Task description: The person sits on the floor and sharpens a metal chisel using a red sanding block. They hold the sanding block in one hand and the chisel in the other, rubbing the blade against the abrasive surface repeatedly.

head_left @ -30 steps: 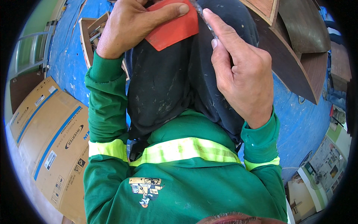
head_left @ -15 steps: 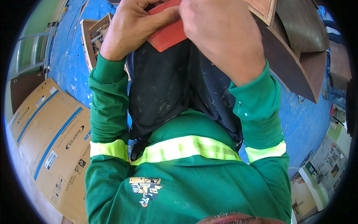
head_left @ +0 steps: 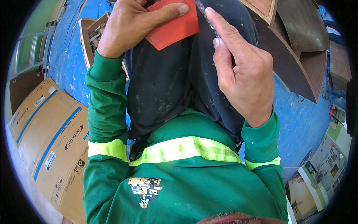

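Observation:
A flat red piece [head_left: 175,27] with straight edges and a pointed lower corner lies over my thighs at the top of the view. My left hand [head_left: 126,28] is closed on it, the thumb pressed along its face and the other fingers hidden. To its right, my right hand [head_left: 244,71] grips a slim, smeared metal tool [head_left: 205,15], index finger stretched along it and thumb against its side. The tool's upper end is cut off by the view's edge, so its exact kind cannot be made out. It appears close to the red piece's right edge.
An open wooden box [head_left: 86,41] with tools stands at the left on blue floor sheeting [head_left: 67,59]. Flattened cardboard [head_left: 56,138] lies at lower left. Dark curved-edged wooden panels [head_left: 287,59] stand at upper right. My knees in dark trousers [head_left: 160,89] lie beneath my hands.
My right hand has drawn away from the red piece, down and to the right, bringing the slim metal tool into sight. My left hand keeps its hold, with the red piece now more exposed.

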The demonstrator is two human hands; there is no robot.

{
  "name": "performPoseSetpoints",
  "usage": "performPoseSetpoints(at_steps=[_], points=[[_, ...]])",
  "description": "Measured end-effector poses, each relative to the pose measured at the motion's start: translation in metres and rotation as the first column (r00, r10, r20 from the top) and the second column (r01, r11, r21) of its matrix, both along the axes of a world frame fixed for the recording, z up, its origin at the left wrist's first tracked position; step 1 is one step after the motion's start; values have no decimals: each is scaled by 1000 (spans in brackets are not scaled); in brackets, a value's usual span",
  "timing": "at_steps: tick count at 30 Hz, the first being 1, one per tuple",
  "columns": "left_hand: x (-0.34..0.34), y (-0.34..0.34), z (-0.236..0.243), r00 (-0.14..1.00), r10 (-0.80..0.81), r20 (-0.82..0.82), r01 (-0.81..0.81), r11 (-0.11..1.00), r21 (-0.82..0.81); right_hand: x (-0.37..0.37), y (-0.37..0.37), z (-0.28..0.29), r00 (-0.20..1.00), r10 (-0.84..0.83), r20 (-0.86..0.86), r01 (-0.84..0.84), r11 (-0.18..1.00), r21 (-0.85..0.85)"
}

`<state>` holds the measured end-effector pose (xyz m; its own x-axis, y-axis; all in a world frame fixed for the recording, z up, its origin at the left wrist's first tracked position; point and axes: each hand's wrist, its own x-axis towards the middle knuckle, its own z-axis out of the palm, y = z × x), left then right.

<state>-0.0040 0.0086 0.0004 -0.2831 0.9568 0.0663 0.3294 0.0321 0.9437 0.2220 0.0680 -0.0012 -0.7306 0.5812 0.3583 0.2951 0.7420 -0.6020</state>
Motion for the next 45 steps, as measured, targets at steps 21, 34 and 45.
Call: performPoseSetpoints(at_steps=[21,34,45], points=[[-10,0,-25,999,-37,24,32,984,177,-60,30,30,981,-10,192,-21,988,156],[4,-1,8,994,19,-106,-21,1000,-18,5,2,1,1000,2,-3,-2,999,40],[-6,-1,-16,995,-2,-102,11,996,87,0,0,-3,1000,6,9,-7,993,120]])
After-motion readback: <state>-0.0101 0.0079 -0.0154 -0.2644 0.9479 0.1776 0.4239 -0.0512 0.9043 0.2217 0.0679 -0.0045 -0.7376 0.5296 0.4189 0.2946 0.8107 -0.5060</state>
